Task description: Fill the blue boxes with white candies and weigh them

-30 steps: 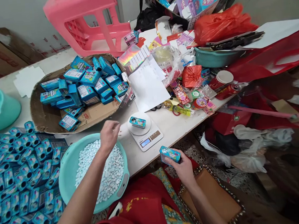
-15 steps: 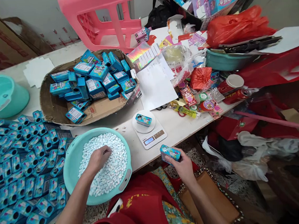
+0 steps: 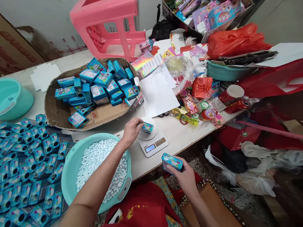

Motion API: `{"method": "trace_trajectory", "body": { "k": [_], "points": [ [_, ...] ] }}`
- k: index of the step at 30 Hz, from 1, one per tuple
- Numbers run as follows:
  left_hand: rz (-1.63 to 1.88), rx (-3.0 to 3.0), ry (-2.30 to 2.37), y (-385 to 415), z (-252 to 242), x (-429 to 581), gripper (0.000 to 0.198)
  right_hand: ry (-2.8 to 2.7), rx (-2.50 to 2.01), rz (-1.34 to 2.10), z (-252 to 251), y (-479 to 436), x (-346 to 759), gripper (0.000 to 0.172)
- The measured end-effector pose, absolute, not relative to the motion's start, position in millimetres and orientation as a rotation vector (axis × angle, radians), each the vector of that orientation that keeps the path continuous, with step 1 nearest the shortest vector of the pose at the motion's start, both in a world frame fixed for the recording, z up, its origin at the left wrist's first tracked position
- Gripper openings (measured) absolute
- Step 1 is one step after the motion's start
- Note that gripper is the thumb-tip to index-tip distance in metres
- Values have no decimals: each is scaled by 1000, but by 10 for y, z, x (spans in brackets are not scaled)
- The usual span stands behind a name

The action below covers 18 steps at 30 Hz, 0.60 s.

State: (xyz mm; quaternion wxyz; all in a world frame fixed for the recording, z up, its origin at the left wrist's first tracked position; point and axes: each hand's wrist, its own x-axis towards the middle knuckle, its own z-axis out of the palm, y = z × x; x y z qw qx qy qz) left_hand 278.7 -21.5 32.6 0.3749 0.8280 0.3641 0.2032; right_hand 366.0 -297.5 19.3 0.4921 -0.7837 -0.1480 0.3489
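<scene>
My left hand [image 3: 131, 132] is over the kitchen scale [image 3: 157, 143], its fingertips pinched together at the left end of a small blue candy box [image 3: 147, 127] lying on the round plate. Whatever is between those fingers is too small to make out. In my right hand [image 3: 186, 176] is a second blue candy box [image 3: 172, 162], held in front of the table edge with fingers wrapped round it. Below my left forearm stands a turquoise basin [image 3: 69, 165] with many small white and pale blue candies [image 3: 97, 156]. The scale's display is lit, but its digits are unreadable.
Rows of blue boxes [image 3: 22, 172] with round end holes stand at the left. Behind the basin, a cut-down carton [image 3: 107, 115] holds more boxes. Another turquoise basin [image 3: 6, 100], a pink stool [image 3: 106, 12], paper [image 3: 159, 95] and a red bag [image 3: 236, 40] lie around.
My left hand has moved from the candies in the basin rightward to the box on the scale. My right hand still holds its box in nearly the same place. The view has shifted slightly.
</scene>
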Motion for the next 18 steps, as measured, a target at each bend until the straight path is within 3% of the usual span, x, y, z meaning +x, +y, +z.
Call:
{"method": "trace_trajectory", "body": {
  "k": [3,7,13,18],
  "points": [
    [510,2212,939,-149,292,2770,24,-361,-1901,833,178,-2997,3695,45],
    [287,2383,599,-167,202,2809,51,-393,-1902,834,151,-2942,3725,47],
    [208,2305,683,-125,68,2827,38,-620,-1823,838,222,-2622,3697,41],
    [266,2211,678,-256,355,2595,35,-900,-1685,674,326,-2305,3723,36]
  ]
}}
